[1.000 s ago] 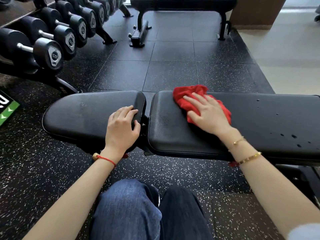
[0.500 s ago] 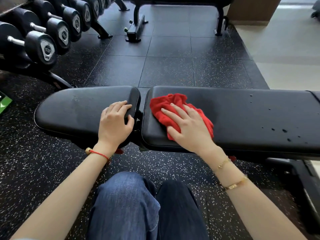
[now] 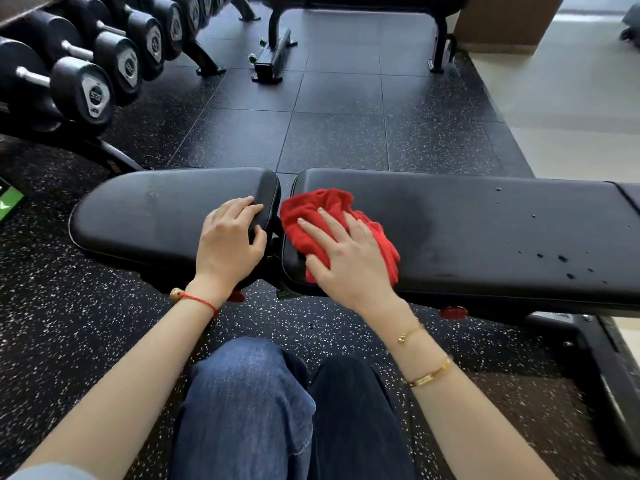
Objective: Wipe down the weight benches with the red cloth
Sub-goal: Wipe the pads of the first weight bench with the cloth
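Long pad [image 3: 485, 230] lies open rightward — droplets [image 3: 561, 259], perhaps water; dumbbell rack [image 3: 90, 88] crowds the left.

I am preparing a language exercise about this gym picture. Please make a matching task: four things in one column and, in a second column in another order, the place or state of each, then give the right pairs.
Column 1
1. red cloth
2. left hand
3. water drops
4. dumbbells

Column 2
A. rests on the end of the seat pad
B. lined up on a rack, upper left
C. pressed flat under the right hand on the long pad
D. scattered on the right part of the long pad

Pairs: 1-C, 2-A, 3-D, 4-B
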{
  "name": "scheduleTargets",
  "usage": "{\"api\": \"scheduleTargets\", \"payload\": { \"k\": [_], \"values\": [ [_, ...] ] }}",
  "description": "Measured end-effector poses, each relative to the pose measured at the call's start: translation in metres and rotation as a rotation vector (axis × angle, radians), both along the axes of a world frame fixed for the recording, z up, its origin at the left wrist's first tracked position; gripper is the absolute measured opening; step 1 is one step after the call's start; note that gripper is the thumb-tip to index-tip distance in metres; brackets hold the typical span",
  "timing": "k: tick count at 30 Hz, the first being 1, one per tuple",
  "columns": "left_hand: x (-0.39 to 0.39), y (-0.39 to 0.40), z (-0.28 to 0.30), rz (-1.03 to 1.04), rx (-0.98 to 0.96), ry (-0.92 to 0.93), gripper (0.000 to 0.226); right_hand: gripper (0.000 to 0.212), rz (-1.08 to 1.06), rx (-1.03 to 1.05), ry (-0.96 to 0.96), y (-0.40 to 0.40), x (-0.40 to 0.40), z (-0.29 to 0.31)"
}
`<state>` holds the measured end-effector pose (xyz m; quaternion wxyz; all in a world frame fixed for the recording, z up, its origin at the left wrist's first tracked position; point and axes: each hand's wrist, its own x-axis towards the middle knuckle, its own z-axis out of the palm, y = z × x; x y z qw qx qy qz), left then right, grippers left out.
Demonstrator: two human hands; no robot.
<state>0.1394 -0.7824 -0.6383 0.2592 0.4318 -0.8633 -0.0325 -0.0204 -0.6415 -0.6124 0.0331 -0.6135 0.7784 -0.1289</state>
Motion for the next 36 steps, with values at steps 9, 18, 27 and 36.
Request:
{"api": "scheduleTargets", "payload": {
  "k": [9, 18, 27, 36],
  "values": [
    [0.003, -0.003, 0.001, -0.018, 0.014, -0.043, 0.043, 0.056, -0.283, 0.081, 0.028, -0.018, -0.118, 0.003],
    [0.007, 0.005, 0.001, 0.031, -0.017, -0.071, 0.050, 0.055, 0.003, 0.050, -0.003, -0.062, -0.056, 0.007],
    [0.003, 0.007, -0.004, 0.076, -0.087, -0.057, 0.043, 0.052, -0.077, -0.007, 0.027, -0.048, -0.107, 0.004],
    [0.001, 0.005, -0.002, 0.100, -0.078, -0.057, 0.043, 0.054, 0.150, 0.018, 0.003, -0.059, -0.035, 0.004]
  ]
}}
